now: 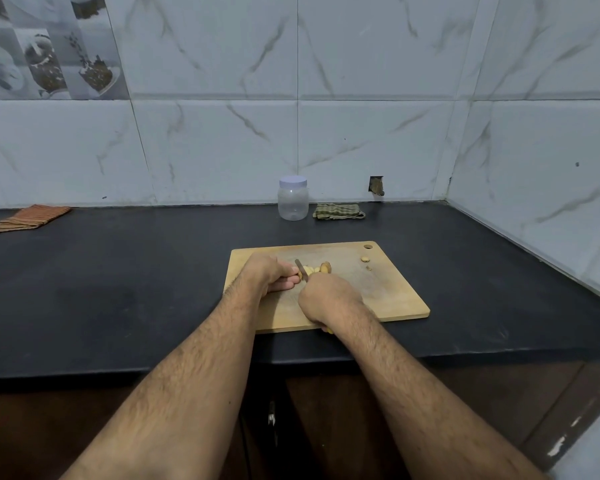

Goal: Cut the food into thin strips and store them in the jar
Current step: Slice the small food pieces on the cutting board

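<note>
on the cutting board (388, 299) my left hand (269, 275) grip pins the food (317, 269); my right hand (326, 299) grip clamps the knife (300, 268). blade beside my fingers (286, 282) — a slip could nick them.

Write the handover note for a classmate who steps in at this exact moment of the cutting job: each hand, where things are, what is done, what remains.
Left hand: fingers curled, steadying the food on the cutting board.
Right hand: gripping the knife, blade at the food.
Jar: at the back of the counter, lid on, looks empty.
Done: several slices cut; two small bits lie near the board's far right corner.
Left: finish cutting into thin strips, open the jar, put the strips in.
</note>
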